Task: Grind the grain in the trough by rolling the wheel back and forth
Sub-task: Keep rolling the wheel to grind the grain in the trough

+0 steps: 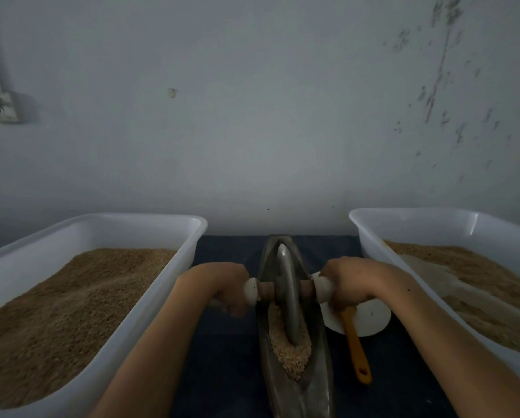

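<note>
Both hands grip the axle ends of the wheel (287, 292): the left hand (227, 289) has its fingers curled round the pale knob (251, 291) on its side, and the right hand (347, 283) wraps the matching knob on the other. Between the two grips the wheel stands upright on its thin edge, a grey, smooth metal disc on a brown wooden axle (266, 291).

Under the grips lies the trough (313, 387), a dark, narrow, boat-shaped channel running away from the person to a pointed far end near the wall (252, 116). Its rims stand just outside the wheel on both sides, so free room runs only along the channel. Ahead of the wheel the channel looks bare; nearer than the grips, grain (288, 348) is heaped against the wheel's foot, pale and coarse.

Left of the left grip, a white plastic tub (162, 297) with rounded corners holds fine tan grain; its rim is close beside the left forearm. Right of the right grip, a second tub (373, 245) holds a lower, uneven layer. Between it and the trough a white round plate (373, 318) lies flat just under the right hand, with a yellow handle (355, 345) across it, pointing toward the person. A dark cloth (222, 342) covers the surface beneath.
</note>
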